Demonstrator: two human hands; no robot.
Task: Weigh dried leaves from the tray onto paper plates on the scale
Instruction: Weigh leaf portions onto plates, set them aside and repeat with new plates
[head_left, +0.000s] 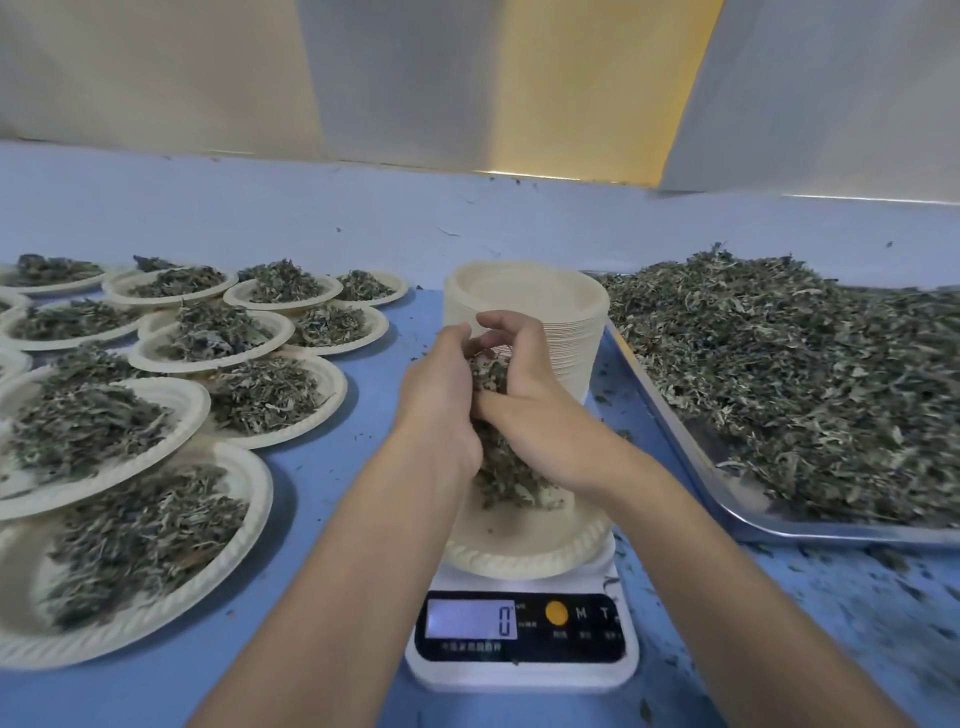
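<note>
Both grips are cupped together over the scale (521, 642): my left grip (441, 410) and my right grip (532, 397) face each other with fingers curled in, clasping a clump of dried leaves (500, 467) between the palms. The fingertips meet at the top of the clump, and the thumbs close it on my side. Its lower end hangs out below the heels of both grips, and I cannot tell whether it touches the paper plate (519, 558) right under it. That plate sits on the scale, which stands at the middle of the desk's (343, 483) near edge. A few leaf crumbs lie in the plate's bare hollow. The display (470, 618) on the front of the scale reads 0.

Just beyond my grips, toward the far edge, stands a tall stack of empty plates (550, 306), partly hidden by my fingers. The tray (670, 422) lies toward the right edge of the desk, just beside the stack and the scale, heaped with loose leaves (805, 389). Toward the left edge, many filled plates (156, 525) lie overlapping one another, each carrying a mound of leaves. Scattered crumbs dot the blue desk near the tray.
</note>
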